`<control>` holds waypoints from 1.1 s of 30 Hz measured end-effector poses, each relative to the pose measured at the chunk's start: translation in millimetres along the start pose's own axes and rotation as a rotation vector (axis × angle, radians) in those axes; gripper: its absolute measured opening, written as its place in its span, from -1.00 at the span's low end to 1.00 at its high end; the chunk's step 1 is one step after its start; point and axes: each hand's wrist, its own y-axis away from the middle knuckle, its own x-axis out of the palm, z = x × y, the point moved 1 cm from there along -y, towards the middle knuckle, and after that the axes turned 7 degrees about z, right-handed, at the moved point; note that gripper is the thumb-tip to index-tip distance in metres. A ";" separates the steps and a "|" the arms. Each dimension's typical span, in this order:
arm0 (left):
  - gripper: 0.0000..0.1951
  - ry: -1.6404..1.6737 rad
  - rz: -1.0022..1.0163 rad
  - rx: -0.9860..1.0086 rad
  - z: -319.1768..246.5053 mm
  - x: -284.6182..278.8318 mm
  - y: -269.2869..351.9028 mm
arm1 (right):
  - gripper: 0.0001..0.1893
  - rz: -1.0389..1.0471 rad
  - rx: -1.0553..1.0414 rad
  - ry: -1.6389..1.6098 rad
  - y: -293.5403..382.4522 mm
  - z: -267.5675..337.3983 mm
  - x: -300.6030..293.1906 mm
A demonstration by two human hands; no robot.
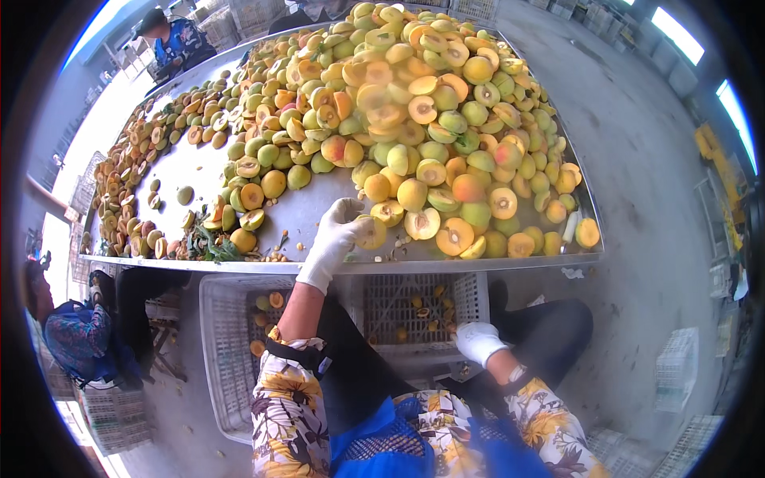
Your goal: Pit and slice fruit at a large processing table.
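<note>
My left hand (pixel 334 239), in a white glove, is at the near edge of a metal table (pixel 197 164). Its thumb and fingers grip a yellow peach half (pixel 373 233). More cut and whole peaches (pixel 412 196) lie just beyond it in a big heap. Lower down, my right hand (pixel 480 343), also gloved, hangs by the right rim of a plastic crate (pixel 472 299). Its fingers are curled, and I cannot tell whether anything is in them. Several peach pieces (pixel 422 312) lie inside that crate.
Left of it stands a second pale crate (pixel 227 358) with some peach halves. Leaves and scraps (pixel 212 242) lie on the table near its raised metal edge (pixel 239 266). One person (pixel 77 340) sits at the left, another (pixel 176 42) at the far left corner.
</note>
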 end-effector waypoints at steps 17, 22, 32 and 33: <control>-0.72 1.164 -0.170 0.157 8.5 87.4 109.6 | -0.82 -0.946 -0.412 -0.658 76.0 108.8 -69.1; -0.73 1.308 -0.015 0.082 34.6 83.5 112.6 | -0.82 -0.863 -0.365 -0.794 85.5 112.5 -66.7; -0.62 1.284 -0.025 0.033 41.3 99.4 120.8 | -0.74 -0.779 -0.349 -0.697 68.5 116.0 -52.9; -0.61 1.321 0.041 0.046 38.6 100.3 120.3 | -0.73 -0.826 -0.338 -0.647 67.3 116.8 -52.2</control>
